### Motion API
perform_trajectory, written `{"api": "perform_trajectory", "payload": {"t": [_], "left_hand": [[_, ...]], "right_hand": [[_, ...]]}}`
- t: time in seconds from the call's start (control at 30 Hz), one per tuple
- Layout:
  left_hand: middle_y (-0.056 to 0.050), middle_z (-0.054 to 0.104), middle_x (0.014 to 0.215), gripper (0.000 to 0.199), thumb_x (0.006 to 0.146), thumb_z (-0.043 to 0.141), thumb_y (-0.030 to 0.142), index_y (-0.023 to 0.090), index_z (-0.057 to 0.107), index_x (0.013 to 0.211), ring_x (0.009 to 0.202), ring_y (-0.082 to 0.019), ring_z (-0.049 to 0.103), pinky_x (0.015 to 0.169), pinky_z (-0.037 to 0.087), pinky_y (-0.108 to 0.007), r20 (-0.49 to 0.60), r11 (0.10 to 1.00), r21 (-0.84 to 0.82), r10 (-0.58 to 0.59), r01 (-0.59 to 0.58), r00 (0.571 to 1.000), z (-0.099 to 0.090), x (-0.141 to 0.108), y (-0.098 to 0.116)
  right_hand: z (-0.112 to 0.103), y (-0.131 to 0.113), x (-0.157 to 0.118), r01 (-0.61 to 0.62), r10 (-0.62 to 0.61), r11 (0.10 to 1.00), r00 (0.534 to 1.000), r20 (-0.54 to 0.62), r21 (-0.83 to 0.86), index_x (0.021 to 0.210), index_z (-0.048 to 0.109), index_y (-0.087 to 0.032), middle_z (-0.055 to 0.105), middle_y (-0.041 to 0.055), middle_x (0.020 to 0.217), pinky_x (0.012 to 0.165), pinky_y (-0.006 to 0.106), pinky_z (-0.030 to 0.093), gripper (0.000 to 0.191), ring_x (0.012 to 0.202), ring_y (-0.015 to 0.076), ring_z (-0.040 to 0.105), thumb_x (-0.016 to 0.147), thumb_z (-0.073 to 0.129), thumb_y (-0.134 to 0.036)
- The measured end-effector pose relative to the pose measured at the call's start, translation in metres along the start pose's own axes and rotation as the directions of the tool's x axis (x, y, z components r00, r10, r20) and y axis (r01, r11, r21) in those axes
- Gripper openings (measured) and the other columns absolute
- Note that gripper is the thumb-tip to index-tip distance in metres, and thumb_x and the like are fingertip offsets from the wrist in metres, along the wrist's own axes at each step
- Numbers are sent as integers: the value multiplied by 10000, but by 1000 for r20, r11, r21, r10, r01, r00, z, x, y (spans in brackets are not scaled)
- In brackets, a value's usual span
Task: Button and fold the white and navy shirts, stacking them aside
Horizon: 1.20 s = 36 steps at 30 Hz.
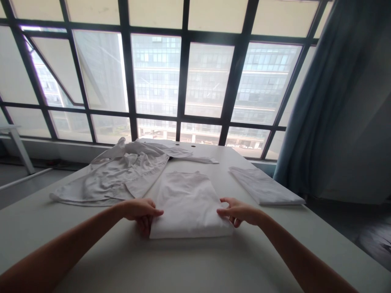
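Observation:
A folded white garment, perhaps a shirt, lies in front of me with its near edge towards me. My left hand pinches its left side, thumb on top and fingers curled beneath. On the opposite side my right hand grips the right edge in the same way, thumb on the cloth. The fingertips under the fabric are hidden on both hands. Soft creases run across the top of the folded cloth.
The white table carries a crumpled heap of white clothes at the back left. Another folded white garment rests near the right edge. Beyond stand large windows and a blue-grey curtain.

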<state>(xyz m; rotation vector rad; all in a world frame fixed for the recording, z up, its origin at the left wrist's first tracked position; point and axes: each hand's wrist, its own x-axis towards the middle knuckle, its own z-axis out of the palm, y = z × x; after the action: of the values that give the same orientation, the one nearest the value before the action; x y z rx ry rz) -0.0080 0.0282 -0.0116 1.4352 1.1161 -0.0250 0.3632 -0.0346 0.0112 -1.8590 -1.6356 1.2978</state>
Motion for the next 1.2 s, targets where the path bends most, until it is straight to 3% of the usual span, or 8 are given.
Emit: {"api": "perform_trajectory", "payload": {"t": [0.17,0.3,0.4,0.5,0.63,0.87,1.03,1.2], "left_hand": [[-125,656,544,646,456,779,758,136,610,486,418,-197,585,355,410,-258,81,977,209,-63,45,995,3,-3,-3],[-91,568,422,590,548,774,699,170,555,403,386,-235,566,417,451,-331,-209,913,406,41,48,977,10,-14,5],[-106,601,506,508,672,732,641,171,631,510,579,-313,656,617,524,-415,-564,804,593,456,-48,689,23,-22,18],[-173,717,983,498,827,599,616,164,737,983,1022,-358,644,949,460,-473,-387,533,814,795,-233,467,46,-20,27],[-121,344,1556,668,957,411,568,210,342,1516,1450,-298,268,1199,128,-474,86,235,856,814,-461,574,67,-4,16],[-100,91,1615,697,996,284,564,219,100,1573,1493,-294,56,1202,31,-501,128,303,842,692,-447,711,67,7,-6],[-95,179,1606,714,957,393,581,247,209,1561,1478,-312,171,1201,116,-493,208,307,778,697,-548,686,75,-13,-5],[-137,619,1287,434,923,478,498,185,719,1100,1193,-299,564,1060,396,-396,-274,562,734,759,-382,591,24,0,12]], "right_hand": [[-2,8,-6,-27,34,997,994,106,-67,1481,265,-110,676,32,804,493,225,515,994,568,134,624,678,816,-314],[8,1,-9,-44,-4,948,989,-147,-315,1402,446,-135,700,76,778,624,320,544,780,662,223,678,707,778,-262],[27,-9,-10,98,-369,827,838,-402,-554,1315,560,-159,694,166,1060,860,406,512,512,991,303,662,824,659,-268],[54,-15,-3,301,-660,649,680,-320,-699,1356,530,-179,573,167,1341,1036,455,409,465,1233,307,532,927,518,-358],[76,-8,13,409,-714,529,688,-129,-744,1469,403,-153,401,158,1516,1169,505,214,585,1412,291,331,972,389,-462],[62,18,18,315,-580,562,809,-93,-765,1540,270,-154,240,141,1596,1189,539,84,758,1476,290,186,953,269,-634],[63,22,-3,395,-611,527,791,-12,-753,1491,395,-217,395,159,1522,1148,526,201,715,1398,322,346,925,362,-651],[37,1,14,290,-574,681,782,-244,-673,1214,650,-170,635,159,1249,1019,423,384,471,1142,280,576,957,423,-493]]}}
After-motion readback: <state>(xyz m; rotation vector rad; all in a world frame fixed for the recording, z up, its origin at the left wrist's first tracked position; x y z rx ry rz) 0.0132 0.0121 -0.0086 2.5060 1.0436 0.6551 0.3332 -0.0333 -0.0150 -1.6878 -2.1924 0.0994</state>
